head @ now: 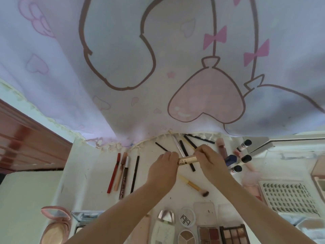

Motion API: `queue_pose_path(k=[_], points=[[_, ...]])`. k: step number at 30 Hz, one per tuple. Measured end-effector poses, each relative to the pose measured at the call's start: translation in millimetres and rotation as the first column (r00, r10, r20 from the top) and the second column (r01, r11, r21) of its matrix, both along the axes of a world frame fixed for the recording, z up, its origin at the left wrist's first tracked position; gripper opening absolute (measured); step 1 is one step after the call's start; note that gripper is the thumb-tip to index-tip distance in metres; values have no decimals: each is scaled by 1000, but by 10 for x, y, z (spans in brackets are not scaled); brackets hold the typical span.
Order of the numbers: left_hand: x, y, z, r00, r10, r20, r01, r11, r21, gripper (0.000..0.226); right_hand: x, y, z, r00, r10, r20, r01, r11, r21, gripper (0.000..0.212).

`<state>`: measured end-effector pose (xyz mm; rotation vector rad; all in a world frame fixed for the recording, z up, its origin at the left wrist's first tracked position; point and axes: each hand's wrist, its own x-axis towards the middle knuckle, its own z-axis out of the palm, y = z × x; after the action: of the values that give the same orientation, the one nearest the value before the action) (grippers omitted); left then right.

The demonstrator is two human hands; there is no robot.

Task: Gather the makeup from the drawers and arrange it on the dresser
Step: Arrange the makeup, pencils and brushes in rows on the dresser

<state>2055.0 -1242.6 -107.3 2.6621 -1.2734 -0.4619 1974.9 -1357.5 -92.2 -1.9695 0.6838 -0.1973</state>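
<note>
A gold mascara tube point(187, 159) is held level over the white dresser top point(98, 173). My left hand point(162, 169) grips its near end and my right hand point(210, 160) grips its far end. Under my hands lies a loose bunch of black and silver pencils point(184, 147). To the left, a red pencil point(113, 173), two lip gloss tubes point(123, 173) and a black pencil point(135, 174) lie in a neat row. A gold-handled brush point(193, 185) lies below my hands.
Small dark-capped tubes point(243, 158) stand at the right, beside a lash tray point(288, 196). Eyeshadow palettes point(223, 234), a round jar point(187, 217) and a pink compact point(55, 224) line the near edge. A printed curtain point(158, 67) hangs behind the dresser.
</note>
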Motion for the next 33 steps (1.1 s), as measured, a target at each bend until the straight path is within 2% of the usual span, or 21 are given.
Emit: queue_pose_path(k=[3, 5, 6, 7, 9, 10, 11, 13, 15, 17, 19, 21, 23, 25, 28, 30, 32, 33], points=[[-66, -182, 178, 1000, 9, 27, -7, 998, -67, 28, 63, -104, 229, 986, -159, -49, 155, 984, -84, 39], [-90, -256, 367, 999, 1, -52, -6, 996, -92, 31, 78, -173, 379, 978, -207, 4, 207, 977, -59, 33], [-81, -279, 453, 990, -12, -140, -3, 995, -105, 31, 60, -191, 471, 977, -198, 74, 200, 980, -24, 30], [-59, -277, 537, 962, -26, -272, -10, 992, -129, 32, 26, -191, 547, 975, -160, 153, 163, 987, -10, 30], [-20, -241, 746, 832, -88, -547, 7, 989, -148, 37, -66, -165, 722, 954, -16, 301, 35, 998, -56, 26], [9, -213, 839, 780, -120, -614, 41, 989, -141, 39, -109, -165, 806, 938, 68, 341, -37, 995, -97, 18], [47, -195, 924, 783, -147, -604, 76, 987, -142, 39, -133, -190, 866, 930, 137, 340, -92, 985, -145, 11], [131, -188, 1082, 870, -167, -464, 87, 978, -189, 33, -117, -297, 933, 949, 203, 240, -141, 957, -254, 21], [185, -183, 1213, 925, -149, -349, 59, 966, -254, 25, -57, -394, 997, 978, 145, 151, -108, 968, -228, 35], [194, -176, 1348, 955, -174, -238, 104, 954, -280, 22, -8, -450, 1081, 984, 88, 155, -71, 991, -112, 38], [208, -179, 1465, 973, -194, -128, 147, 942, -303, 19, 19, -468, 1196, 977, 103, 187, -101, 995, -19, 35], [258, -188, 1584, 982, -190, 4, 180, 927, -330, 15, 24, -478, 1352, 954, 156, 257, -152, 988, -35, 29], [335, -211, 1701, 974, -191, 118, 219, 923, -317, 17, 30, -494, 1503, 927, 234, 292, -189, 966, -175, 24], [413, -223, 1839, 968, -184, 172, 229, 929, -291, 26, 43, -502, 1618, 902, 278, 331, -194, 944, -265, 29], [472, -216, 2033, 923, -186, 337, 267, 940, -214, 33, 90, -497, 1771, 865, 281, 416, -181, 948, -263, 35], [495, -224, 2167, 839, -189, 510, 312, 935, -167, 35, 121, -496, 1913, 861, 237, 450, -152, 964, -217, 26], [494, -249, 2339, 771, -177, 611, 310, 943, -118, 37, 149, -509, 2075, 912, 158, 378, -111, 983, -145, 19], [499, -256, 2425, 742, -177, 647, 302, 949, -87, 36, 176, -532, 2163, 941, 139, 310, -109, 988, -111, 27]])
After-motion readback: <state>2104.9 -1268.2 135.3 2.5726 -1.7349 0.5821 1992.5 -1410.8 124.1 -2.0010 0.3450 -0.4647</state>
